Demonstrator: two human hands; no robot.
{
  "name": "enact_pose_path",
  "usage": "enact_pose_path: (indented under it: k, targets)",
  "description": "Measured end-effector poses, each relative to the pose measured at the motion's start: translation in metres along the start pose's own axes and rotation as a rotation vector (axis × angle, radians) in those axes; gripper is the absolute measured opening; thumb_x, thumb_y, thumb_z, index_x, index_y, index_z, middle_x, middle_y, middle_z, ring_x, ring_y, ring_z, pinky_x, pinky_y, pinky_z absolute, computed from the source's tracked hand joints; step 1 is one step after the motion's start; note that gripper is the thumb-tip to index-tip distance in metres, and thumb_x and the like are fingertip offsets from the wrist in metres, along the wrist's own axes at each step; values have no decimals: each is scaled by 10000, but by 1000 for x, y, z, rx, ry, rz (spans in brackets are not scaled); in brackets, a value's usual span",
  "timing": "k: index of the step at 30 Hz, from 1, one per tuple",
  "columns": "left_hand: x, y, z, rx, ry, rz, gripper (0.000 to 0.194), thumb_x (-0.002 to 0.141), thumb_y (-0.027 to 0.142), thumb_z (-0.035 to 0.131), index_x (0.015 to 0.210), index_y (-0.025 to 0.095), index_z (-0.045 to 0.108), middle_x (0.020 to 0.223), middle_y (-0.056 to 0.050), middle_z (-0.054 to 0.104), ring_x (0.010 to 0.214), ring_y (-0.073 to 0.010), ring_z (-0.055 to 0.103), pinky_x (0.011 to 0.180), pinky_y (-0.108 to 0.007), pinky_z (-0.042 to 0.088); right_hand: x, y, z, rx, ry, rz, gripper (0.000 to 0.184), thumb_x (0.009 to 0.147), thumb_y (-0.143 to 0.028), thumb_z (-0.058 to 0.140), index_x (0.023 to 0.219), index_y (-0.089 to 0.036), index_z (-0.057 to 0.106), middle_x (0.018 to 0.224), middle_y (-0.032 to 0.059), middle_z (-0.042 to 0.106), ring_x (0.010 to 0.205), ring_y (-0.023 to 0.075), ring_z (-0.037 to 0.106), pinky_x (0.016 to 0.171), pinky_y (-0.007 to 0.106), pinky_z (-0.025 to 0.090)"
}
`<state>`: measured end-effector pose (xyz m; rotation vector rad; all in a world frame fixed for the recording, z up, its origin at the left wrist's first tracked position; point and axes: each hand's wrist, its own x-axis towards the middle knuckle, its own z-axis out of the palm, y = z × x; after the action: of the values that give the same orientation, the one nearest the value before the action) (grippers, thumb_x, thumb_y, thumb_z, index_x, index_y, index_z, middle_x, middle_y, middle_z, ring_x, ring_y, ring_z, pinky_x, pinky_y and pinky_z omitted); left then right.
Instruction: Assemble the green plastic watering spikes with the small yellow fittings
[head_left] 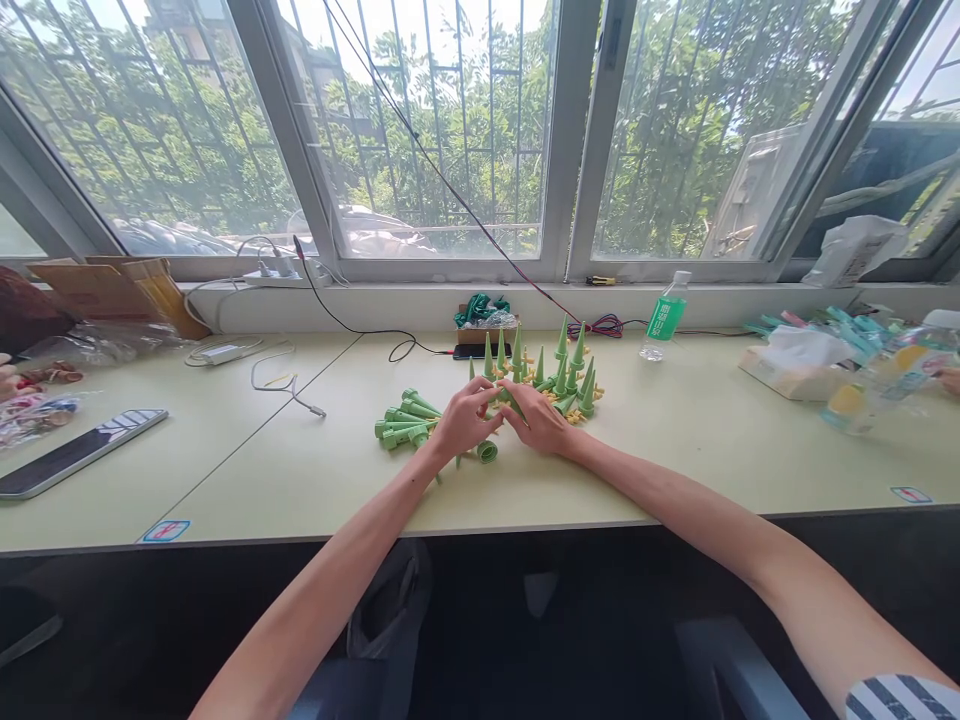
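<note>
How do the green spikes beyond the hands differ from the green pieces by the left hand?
Most of the green spikes stand point-up, while the green pieces lie on their sides. The spikes show pointed tips; the pieces show wide, blunt ends. Both are green.

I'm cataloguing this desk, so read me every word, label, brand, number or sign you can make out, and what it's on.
Nothing reads clearly.
Green-labelled bottle: white characters, too blurred.
Far-right bottle: label too blurred.
White bag: dark print, too blurred.
Left sticker: red mark in blue outline, unreadable.
Right sticker: red mark, too small.
</note>
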<state>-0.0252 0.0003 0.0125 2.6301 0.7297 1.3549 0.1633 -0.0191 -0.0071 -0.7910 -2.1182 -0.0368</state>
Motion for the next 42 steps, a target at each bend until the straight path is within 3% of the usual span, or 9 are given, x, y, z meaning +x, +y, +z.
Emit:
enact_pose_path:
  k: [11, 25, 32, 37, 42]
  targets:
    - [0, -1, 1, -47, 36, -26, 178, 769, 188, 645, 941, 172, 688, 891, -17, 587, 527, -40, 502, 502, -196, 488, -2, -2, -1, 66, -40, 45, 452, 1018, -337, 363, 1448, -196, 345, 1364, 171, 532, 1252, 281, 543, 982, 471, 498]
    - [1, 5, 0, -114, 88, -80, 115, 767, 254, 693, 816, 156, 659, 806, -4, 570, 513, -42, 505, 472, -180, 481, 0, -3, -3, 106, -46, 44, 468, 1031, -351, 317, 1477, -213, 349, 1264, 150, 579, 1115, 255, 609, 944, 451, 521]
    - [1, 5, 0, -133, 101, -93, 130, 760, 258, 712, 801, 155, 645, 798, 7, 546, 506, -38, 507, 473, -183, 483, -1, -1, -2, 130, -5, 55, 515, 1014, -365, 380, 1504, -231, 293, 1395, 160, 520, 1237, 273, 553, 986, 460, 492]
    - [1, 4, -3, -80, 81, -47, 153, 810, 254, 671, 935, 171, 644, 929, -24, 560, 575, -43, 538, 517, -179, 511, 0, -2, -4, 116, 37, 80, 574, 980, -388, 479, 1500, -219, 302, 1311, 153, 582, 1114, 257, 609, 912, 410, 515]
    - [0, 3, -6, -15, 17, -19, 433, 821, 217, 644, 1242, 243, 549, 1150, -69, 500, 644, -46, 546, 526, -178, 509, -2, 1, -3, 77, 56, 83, 673, 935, -402, 568, 1511, -205, 283, 1162, 140, 639, 953, 232, 641, 804, 362, 527]
